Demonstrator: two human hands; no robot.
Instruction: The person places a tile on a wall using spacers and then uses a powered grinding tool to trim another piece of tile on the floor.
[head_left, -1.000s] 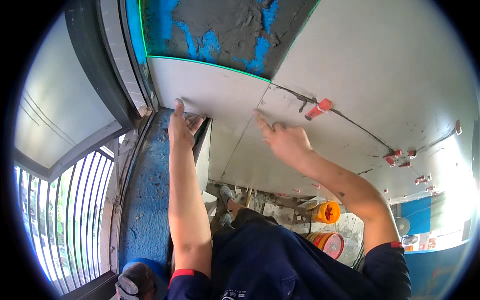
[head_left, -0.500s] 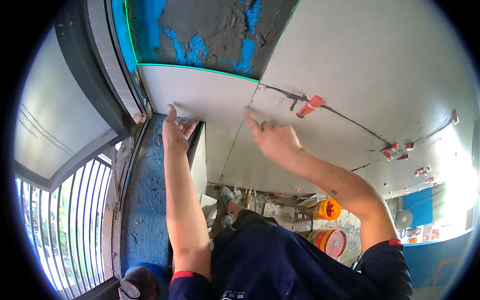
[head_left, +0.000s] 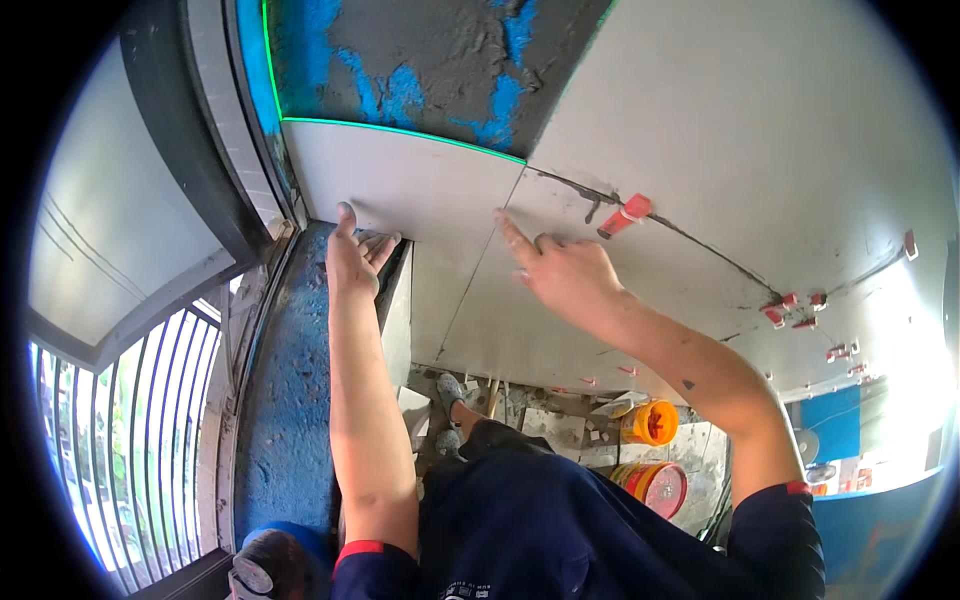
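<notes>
My left hand (head_left: 357, 258) is open, palm up with fingers spread, touching the lower edge of a pale tile (head_left: 400, 170) on the wall and holding nothing else. A bright green line runs along the tile's upper edge, below grey mortar (head_left: 430, 50) over blue coating. My right hand (head_left: 565, 270) is open and empty: its index finger points at and appears to touch the vertical joint between this tile and the neighbouring one (head_left: 540, 210), the middle fingers curled, the thumb apart. A red levelling wedge (head_left: 625, 216) sits on a dark-smeared joint to the right.
A window with bars (head_left: 125, 440) and a blue rough ledge (head_left: 280, 440) are at the left. Below, a yellow bucket (head_left: 652, 421), a red-lidded bucket (head_left: 660, 490) and tile pieces (head_left: 555, 425) lie on the floor. Several more wedges (head_left: 780, 310) dot the wall at right.
My right index finger has edged slightly up along the joint, and its thumb shows more apart from the hand. My left hand stays at the tile's lower edge. The view has shifted slightly.
</notes>
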